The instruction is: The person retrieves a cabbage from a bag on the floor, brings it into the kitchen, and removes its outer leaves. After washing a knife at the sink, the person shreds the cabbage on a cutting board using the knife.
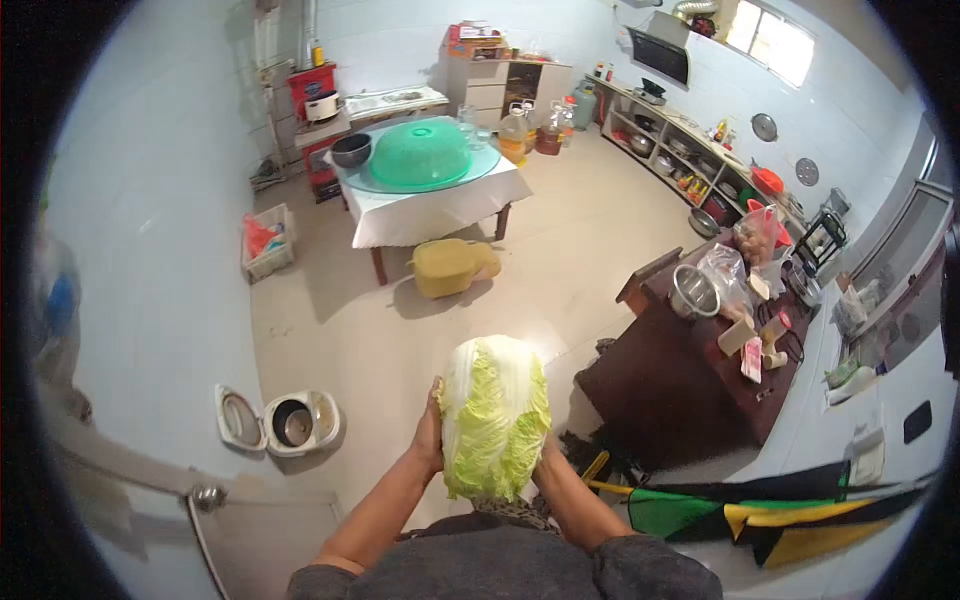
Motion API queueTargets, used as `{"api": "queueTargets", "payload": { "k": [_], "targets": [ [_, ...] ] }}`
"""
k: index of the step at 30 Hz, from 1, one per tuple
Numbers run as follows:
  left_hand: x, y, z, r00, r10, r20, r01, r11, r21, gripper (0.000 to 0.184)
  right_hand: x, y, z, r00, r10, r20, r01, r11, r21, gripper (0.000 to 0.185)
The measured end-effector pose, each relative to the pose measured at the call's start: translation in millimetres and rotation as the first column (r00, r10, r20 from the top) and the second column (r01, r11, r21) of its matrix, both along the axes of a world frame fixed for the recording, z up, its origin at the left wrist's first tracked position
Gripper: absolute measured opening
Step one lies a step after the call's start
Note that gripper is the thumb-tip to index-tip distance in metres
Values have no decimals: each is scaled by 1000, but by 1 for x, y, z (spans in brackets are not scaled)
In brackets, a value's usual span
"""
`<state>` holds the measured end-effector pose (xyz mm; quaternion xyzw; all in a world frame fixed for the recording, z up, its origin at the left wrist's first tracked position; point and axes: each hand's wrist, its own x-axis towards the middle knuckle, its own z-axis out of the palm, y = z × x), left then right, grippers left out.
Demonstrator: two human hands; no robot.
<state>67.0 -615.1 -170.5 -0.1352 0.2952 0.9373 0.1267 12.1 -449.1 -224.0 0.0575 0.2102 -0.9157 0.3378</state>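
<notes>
A large napa cabbage (495, 418), pale green with a white top, is held upright between both hands in front of my body. My left hand (431, 428) presses against its left side, with the fingers partly hidden at the edge of the leaves. On the right side of the cabbage is my right hand (545, 462), mostly hidden behind the leaves. Below the cabbage, a bit of patterned cloth shows against my dark shirt.
A table with a white cloth (400, 228) bears a green dome cover (422, 154); a yellow stool (446, 267) stands before it. An open rice cooker (300, 424) sits on the floor at left. At right, a dark brown cabinet (680, 385) carries a metal pot (694, 292) and bags.
</notes>
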Motion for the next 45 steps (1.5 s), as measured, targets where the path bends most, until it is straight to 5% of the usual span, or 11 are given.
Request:
{"api": "queueTargets", "payload": {
  "k": [4,8,20,24,27,33,39,45],
  "targets": [
    [-141,-1,9,995,-46,-92,44,999,-24,71,-121,5,4,997,-82,-7,81,995,-59,58],
    [-236,3,19,995,-96,-3,96,995,-43,68,-214,15,15,996,-77,46,84,979,-185,58],
    [-568,26,10,915,-402,29,402,915,25,66,-477,26,24,884,-465,-50,465,885,0,56],
    [-693,44,21,836,-542,-86,548,814,192,65,-586,43,50,820,-565,-91,567,824,-4,56],
    [-780,64,31,799,-595,-83,599,779,186,63,-652,61,57,762,-622,-179,646,745,166,55],
    [-914,128,45,713,-699,-56,699,702,133,62,-760,117,49,687,-727,19,722,684,106,55],
    [-1067,204,44,706,-693,-145,708,690,152,63,-917,177,54,577,-791,-204,817,560,140,54],
    [-1218,264,56,743,-663,-93,669,736,103,64,-1080,250,55,737,-675,-40,675,738,-3,51]
  ]
}}
